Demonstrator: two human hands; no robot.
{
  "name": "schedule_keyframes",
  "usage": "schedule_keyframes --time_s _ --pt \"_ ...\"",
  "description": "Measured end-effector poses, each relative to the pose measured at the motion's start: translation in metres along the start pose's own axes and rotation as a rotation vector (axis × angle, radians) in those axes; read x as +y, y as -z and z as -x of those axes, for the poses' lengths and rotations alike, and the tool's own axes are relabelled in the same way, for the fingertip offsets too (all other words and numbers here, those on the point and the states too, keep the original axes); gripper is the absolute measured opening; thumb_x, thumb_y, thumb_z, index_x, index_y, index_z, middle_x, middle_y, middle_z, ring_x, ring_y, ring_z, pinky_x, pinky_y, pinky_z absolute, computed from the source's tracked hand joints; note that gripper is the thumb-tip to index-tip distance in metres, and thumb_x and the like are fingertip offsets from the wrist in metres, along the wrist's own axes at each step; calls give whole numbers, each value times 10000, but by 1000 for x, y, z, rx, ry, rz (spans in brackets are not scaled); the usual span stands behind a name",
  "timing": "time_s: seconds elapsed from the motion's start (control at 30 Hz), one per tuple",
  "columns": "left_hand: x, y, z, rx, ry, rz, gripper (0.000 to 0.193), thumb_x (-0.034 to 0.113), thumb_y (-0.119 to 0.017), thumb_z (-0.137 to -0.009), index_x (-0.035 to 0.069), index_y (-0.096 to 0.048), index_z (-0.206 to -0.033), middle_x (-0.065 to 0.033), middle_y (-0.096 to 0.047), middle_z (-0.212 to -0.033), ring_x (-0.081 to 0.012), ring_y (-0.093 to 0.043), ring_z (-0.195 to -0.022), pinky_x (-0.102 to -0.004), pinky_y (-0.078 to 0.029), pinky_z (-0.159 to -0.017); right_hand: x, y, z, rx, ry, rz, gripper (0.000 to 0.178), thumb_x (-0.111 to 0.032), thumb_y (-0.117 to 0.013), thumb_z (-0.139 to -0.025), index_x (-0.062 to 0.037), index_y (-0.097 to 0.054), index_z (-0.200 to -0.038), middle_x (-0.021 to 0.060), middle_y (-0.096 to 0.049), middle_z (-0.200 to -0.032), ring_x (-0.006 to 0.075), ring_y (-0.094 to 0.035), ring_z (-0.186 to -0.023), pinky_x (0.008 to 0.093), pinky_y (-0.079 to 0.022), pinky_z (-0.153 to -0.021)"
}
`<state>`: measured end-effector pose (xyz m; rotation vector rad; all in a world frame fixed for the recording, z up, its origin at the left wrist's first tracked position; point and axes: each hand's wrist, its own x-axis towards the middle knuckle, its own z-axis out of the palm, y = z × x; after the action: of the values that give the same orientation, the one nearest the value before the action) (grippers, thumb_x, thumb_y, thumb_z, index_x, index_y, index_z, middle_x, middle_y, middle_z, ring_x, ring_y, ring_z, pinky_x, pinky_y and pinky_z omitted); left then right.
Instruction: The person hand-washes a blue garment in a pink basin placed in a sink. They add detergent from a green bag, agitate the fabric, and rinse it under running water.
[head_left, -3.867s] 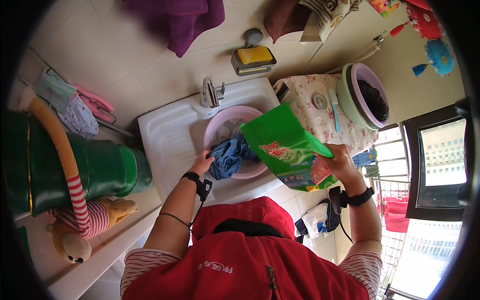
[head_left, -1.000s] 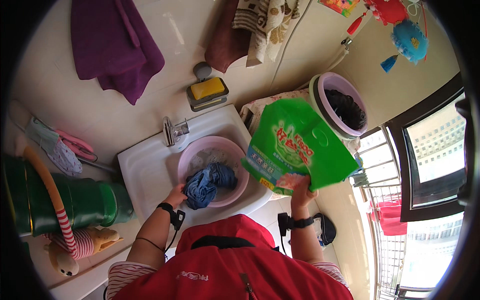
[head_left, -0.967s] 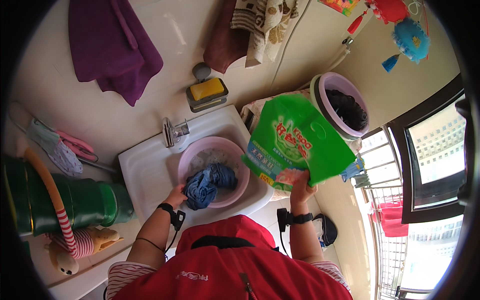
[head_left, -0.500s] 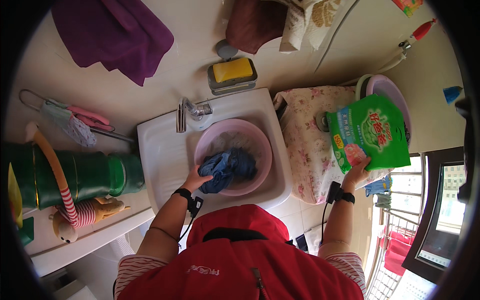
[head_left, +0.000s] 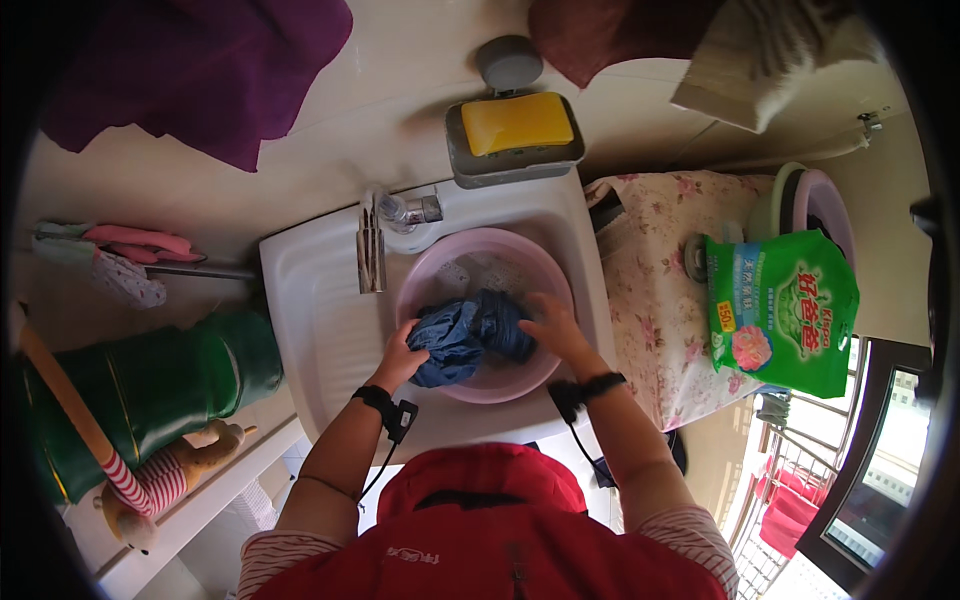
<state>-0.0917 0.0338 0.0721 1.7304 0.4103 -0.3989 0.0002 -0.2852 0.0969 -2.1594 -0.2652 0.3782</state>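
A pale pink basin (head_left: 563, 310) stands in the white sink (head_left: 325, 330), with sudsy water and a bunched dark blue garment (head_left: 448, 340) in it. What sort of garment it is cannot be made out. My left hand (head_left: 402, 358) grips the garment's left edge at the basin rim. Over the right side of the basin reaches my right hand (head_left: 556, 328), its fingers apart, close to the cloth and holding nothing. The green detergent bag (head_left: 785, 310) rests to the right on a flower-patterned cover (head_left: 650, 290), out of both hands.
A chrome faucet (head_left: 400, 215) rises behind the basin. On the wall behind is a grey soap box (head_left: 515, 168) with a yellow block (head_left: 517, 123). A green cylinder (head_left: 160, 390) and a plush toy (head_left: 165, 475) lie left; a purple basin (head_left: 838, 205) stands far right.
My right hand has let go of the detergent bag and moved left to the basin. My left hand stays on the blue garment. The view has shifted closer.
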Motion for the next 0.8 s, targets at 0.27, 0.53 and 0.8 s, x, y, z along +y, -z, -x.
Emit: schedule_keyframes --time_s 0.27,0.53,0.8 --pt "6 21 -6 -27 33 234 672 19 -590 -662 -15 -465 -1322 -106 -572 -1183 -191 -530 -1109 -298 -381 -1003 75 -113 -83 -386 -407 159 602 -275 -850 -613 32 -638 -1086 180 -664 -1048 310 -642 -955 369 -494 -888" --pt "-9 -27 -65 -40 -26 -162 875 163 -692 -720 53 -271 -1479 -226 -380 -1439 -331 -441 -1281 -362 -348 -1068 84 -96 -57 234 -365 -129 662 -264 -778 -734 24 -478 -1250 226 -574 -1175 309 -628 -989 402 -502 -877" --pt "-22 -54 -88 -82 -47 -20 852 17 -693 -738 108 -296 -1485 -179 -384 -1455 -312 -451 -1287 -361 -343 -1080 73 -107 -85 -7 -539 29 614 -392 -787 -723 45 -611 -1118 238 -432 -1386 422 -564 -1117 439 -479 -927"
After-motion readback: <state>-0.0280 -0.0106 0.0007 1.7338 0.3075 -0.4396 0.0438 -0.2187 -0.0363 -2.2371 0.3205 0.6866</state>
